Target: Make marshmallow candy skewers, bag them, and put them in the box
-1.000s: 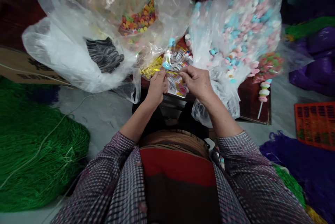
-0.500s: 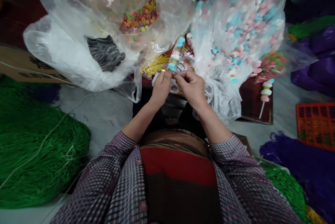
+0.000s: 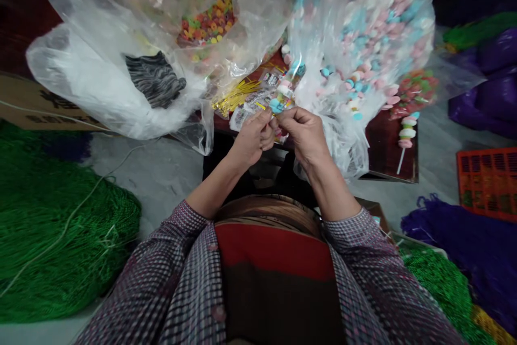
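Note:
My left hand (image 3: 254, 138) and my right hand (image 3: 305, 131) meet with closed fingertips at the lower end of a wrapped stick of pink, white and blue candies (image 3: 284, 88). The candy leans up and to the right from my fingers. Whatever is pinched at its base is too small to make out. Printed wrappers (image 3: 258, 103) lie just beyond my left hand, beside a bundle of gold twist ties (image 3: 235, 97). White plastic bags (image 3: 337, 140) lie right of my right hand.
Bags of ring candies (image 3: 210, 19) and of pastel candies (image 3: 383, 22) stand at the back. A dark bundle (image 3: 155, 78) rests on white bags at the left. Another candy stick (image 3: 407, 134) lies at the table's right corner. Green strands (image 3: 60, 226) and an orange crate (image 3: 488, 183) are lower down.
The candy stick has tilted further to the right, and its lower end sits a little further right. My left fingers have curled in more. The view has shifted slightly.

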Demonstrator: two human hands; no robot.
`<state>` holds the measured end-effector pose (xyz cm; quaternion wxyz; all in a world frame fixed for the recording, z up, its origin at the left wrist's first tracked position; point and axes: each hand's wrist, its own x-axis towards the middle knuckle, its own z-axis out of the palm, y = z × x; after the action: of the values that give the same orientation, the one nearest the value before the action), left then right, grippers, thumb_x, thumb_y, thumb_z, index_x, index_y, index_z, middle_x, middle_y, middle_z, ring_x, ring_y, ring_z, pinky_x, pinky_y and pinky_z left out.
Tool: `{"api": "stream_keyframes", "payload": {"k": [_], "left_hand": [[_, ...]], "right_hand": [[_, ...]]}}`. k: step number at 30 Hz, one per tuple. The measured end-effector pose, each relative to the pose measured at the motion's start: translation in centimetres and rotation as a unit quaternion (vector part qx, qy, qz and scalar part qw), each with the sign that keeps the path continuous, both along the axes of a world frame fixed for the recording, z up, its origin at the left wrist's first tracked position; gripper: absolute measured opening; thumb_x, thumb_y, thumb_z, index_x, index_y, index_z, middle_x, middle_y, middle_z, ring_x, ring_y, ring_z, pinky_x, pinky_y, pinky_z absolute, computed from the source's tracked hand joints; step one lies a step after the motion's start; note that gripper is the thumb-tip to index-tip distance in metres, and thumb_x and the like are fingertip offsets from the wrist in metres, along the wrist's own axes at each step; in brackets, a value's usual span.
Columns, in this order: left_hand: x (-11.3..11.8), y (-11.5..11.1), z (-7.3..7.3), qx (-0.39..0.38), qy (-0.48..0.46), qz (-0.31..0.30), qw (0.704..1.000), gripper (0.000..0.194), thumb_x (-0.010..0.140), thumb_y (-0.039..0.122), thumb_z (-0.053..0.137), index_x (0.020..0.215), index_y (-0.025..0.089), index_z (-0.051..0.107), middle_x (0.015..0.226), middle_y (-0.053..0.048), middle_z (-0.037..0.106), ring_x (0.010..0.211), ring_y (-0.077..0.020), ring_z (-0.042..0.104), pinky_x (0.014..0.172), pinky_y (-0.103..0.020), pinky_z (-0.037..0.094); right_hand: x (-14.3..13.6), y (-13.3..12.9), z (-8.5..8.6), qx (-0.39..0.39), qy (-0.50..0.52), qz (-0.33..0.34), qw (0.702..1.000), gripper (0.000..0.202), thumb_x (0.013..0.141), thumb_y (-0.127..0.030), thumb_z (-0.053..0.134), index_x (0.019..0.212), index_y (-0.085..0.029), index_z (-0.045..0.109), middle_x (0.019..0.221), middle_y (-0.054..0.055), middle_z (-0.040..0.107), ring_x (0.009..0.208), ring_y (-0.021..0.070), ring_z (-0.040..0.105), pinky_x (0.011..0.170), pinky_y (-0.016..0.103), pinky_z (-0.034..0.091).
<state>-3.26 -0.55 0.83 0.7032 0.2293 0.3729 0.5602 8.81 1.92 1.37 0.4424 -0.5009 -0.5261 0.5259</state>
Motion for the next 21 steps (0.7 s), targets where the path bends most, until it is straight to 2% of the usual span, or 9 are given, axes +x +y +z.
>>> {"api": "stream_keyframes", "payload": {"k": [3, 5, 7, 10, 11, 13, 15, 17, 21], "left_hand": [[-0.3, -0.4, 0.3, -0.014, -0.015, -0.069, 0.997, 0.048, 0.103, 0.044, 0.053, 0.063, 0.018, 0.053, 0.041, 0.013, 0.019, 0.031, -0.0024, 0.015, 0.036, -0.016, 0.019], [-0.5, -0.6, 0.6, -0.034, -0.024, -0.118, 0.992, 0.052, 0.105, 0.04, 0.047, 0.058, 0.017, 0.052, 0.04, 0.012, 0.017, 0.03, -0.0026, 0.015, 0.034, -0.016, 0.019], [-0.7, -0.9, 1.0, -0.055, -0.037, -0.171, 0.983, 0.057, 0.106, 0.034, 0.039, 0.053, 0.017, 0.05, 0.039, 0.011, 0.014, 0.028, -0.0031, 0.014, 0.033, -0.016, 0.019], [-0.8, -1.1, 1.6, -0.073, -0.054, -0.241, 0.966, 0.06, 0.107, 0.031, 0.035, 0.05, 0.017, 0.048, 0.039, 0.01, 0.014, 0.028, -0.0036, 0.014, 0.033, -0.016, 0.022], [-0.8, -1.2, 1.8, -0.078, -0.059, -0.251, 0.963, 0.059, 0.107, 0.032, 0.035, 0.05, 0.017, 0.048, 0.039, 0.01, 0.014, 0.028, -0.0036, 0.014, 0.033, -0.016, 0.023], [-0.6, -1.2, 1.9, -0.091, -0.069, -0.25, 0.961, 0.059, 0.108, 0.034, 0.036, 0.052, 0.018, 0.047, 0.04, 0.011, 0.015, 0.028, -0.0034, 0.014, 0.032, -0.015, 0.022], [-0.3, -1.2, 1.7, -0.104, -0.078, -0.229, 0.965, 0.058, 0.109, 0.035, 0.035, 0.055, 0.017, 0.048, 0.041, 0.011, 0.016, 0.029, -0.0033, 0.014, 0.033, -0.015, 0.021], [0.1, -1.1, 1.5, -0.107, -0.085, -0.194, 0.972, 0.055, 0.11, 0.036, 0.035, 0.06, 0.017, 0.051, 0.042, 0.011, 0.017, 0.029, -0.0033, 0.016, 0.034, -0.015, 0.022], [1.2, -0.7, 0.9, -0.079, -0.069, -0.084, 0.991, 0.05, 0.107, 0.045, 0.045, 0.066, 0.018, 0.05, 0.042, 0.012, 0.02, 0.031, -0.0026, 0.019, 0.036, -0.014, 0.022]], "right_hand": [[1.0, -0.1, 0.0, -0.04, 0.037, 0.056, 0.997, 0.027, 0.076, -0.033, 0.078, 0.064, -0.02, 0.058, 0.061, -0.005, 0.058, 0.059, 0.0088, 0.05, 0.061, 0.024, 0.044], [1.8, -0.1, 0.1, -0.048, 0.053, 0.089, 0.993, 0.032, 0.074, -0.04, 0.084, 0.067, -0.021, 0.06, 0.065, -0.005, 0.06, 0.064, 0.0105, 0.055, 0.065, 0.025, 0.048], [2.5, -0.1, 0.3, -0.043, 0.074, 0.119, 0.989, 0.036, 0.067, -0.047, 0.091, 0.08, -0.022, 0.068, 0.076, -0.003, 0.067, 0.075, 0.0137, 0.062, 0.072, 0.027, 0.053], [3.6, 0.2, 0.6, -0.04, 0.102, 0.179, 0.978, 0.061, 0.058, -0.05, 0.096, 0.109, -0.026, 0.073, 0.1, 0.001, 0.075, 0.096, 0.0186, 0.068, 0.084, 0.03, 0.056], [3.8, 0.3, 0.6, -0.04, 0.099, 0.199, 0.974, 0.063, 0.059, -0.05, 0.096, 0.112, -0.026, 0.073, 0.104, 0.001, 0.076, 0.099, 0.0193, 0.068, 0.086, 0.031, 0.057], [4.2, 0.6, 0.2, -0.035, 0.085, 0.214, 0.973, 0.053, 0.063, -0.052, 0.094, 0.103, -0.024, 0.076, 0.099, 0.001, 0.076, 0.094, 0.0189, 0.069, 0.086, 0.032, 0.056], [4.2, 0.8, -0.6, -0.017, 0.075, 0.184, 0.98, 0.041, 0.067, -0.054, 0.091, 0.086, -0.021, 0.075, 0.086, 0.0, 0.074, 0.082, 0.016, 0.066, 0.081, 0.031, 0.055], [3.8, 0.8, -1.5, 0.01, 0.057, 0.118, 0.991, 0.037, 0.07, -0.053, 0.088, 0.075, -0.02, 0.071, 0.075, -0.003, 0.07, 0.07, 0.0125, 0.06, 0.074, 0.028, 0.052], [2.5, 0.3, -2.6, 0.089, -0.047, -0.016, 0.995, 0.028, 0.081, -0.042, 0.079, 0.069, -0.02, 0.066, 0.067, -0.005, 0.062, 0.067, 0.0113, 0.055, 0.07, 0.027, 0.047]]}}
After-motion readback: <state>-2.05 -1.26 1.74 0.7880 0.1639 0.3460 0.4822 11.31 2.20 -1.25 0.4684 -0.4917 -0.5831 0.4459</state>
